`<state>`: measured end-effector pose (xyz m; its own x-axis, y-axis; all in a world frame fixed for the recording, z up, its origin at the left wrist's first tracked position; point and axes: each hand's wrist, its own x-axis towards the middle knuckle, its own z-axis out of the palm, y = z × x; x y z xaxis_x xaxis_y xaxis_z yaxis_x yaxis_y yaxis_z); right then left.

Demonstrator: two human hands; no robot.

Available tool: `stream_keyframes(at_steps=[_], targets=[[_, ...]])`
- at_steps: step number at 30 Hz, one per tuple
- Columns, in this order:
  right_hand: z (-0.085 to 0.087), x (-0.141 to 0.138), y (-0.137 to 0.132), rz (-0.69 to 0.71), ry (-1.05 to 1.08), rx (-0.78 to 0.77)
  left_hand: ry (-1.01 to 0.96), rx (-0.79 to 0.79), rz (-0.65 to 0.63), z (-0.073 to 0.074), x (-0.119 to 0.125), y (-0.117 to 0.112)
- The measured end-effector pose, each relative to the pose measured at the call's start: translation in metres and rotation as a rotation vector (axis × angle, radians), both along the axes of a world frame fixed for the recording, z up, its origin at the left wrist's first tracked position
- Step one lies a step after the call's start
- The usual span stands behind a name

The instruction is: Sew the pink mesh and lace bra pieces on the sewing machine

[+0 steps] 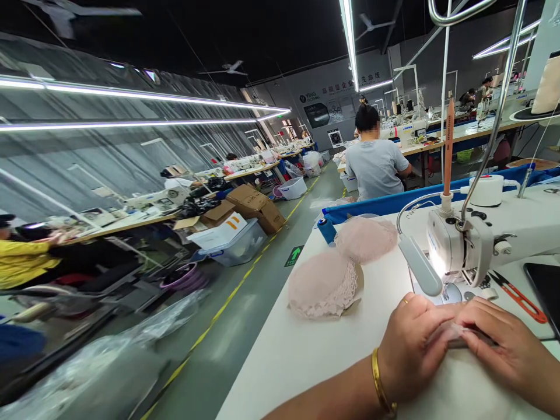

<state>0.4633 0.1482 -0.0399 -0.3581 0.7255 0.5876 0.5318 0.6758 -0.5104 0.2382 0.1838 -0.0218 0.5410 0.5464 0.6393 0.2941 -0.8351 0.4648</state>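
Observation:
My left hand (411, 344) and my right hand (503, 344) meet low on a white sewing table (306, 356), fingers pressed together on a small piece of pale pink fabric (455, 333). A gold bangle circles my left wrist. Just beyond my hands stands a white sewing machine (464, 245) with its lamp lit over the needle. To the left of the machine lie two piles of pink lace pieces (326, 286), (365, 238).
Red-handled snips (520, 298) and a dark phone (546, 286) lie right of the machine. A blue thread spool (326, 230) stands by the far pile. A person in a grey shirt (375, 166) sits ahead. Left is a grey aisle with boxes and bins (236, 230).

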Motion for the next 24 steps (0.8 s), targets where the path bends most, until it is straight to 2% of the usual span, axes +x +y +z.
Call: stream_keyframes(at_steps=[6, 15, 19, 24], targets=[[0.0043, -0.0015, -0.0012, -0.005, -0.022, -0.028, -0.031, 0.042, 0.017, 0.0019, 0.0015, 0.0000], [0.0012, -0.0014, -0.0002, -0.008, -0.007, 0.013, -0.042, 0.107, 0.056, 0.0022, 0.0024, 0.0000], [0.0002, -0.0010, -0.0019, -0.024, 0.012, -0.041, -0.024, 0.083, 0.044, 0.0018, 0.0014, 0.0000], [-0.0009, -0.0019, -0.0005, 0.029, 0.059, -0.093, -0.029, -0.015, 0.020, 0.0026, 0.0012, -0.0004]])
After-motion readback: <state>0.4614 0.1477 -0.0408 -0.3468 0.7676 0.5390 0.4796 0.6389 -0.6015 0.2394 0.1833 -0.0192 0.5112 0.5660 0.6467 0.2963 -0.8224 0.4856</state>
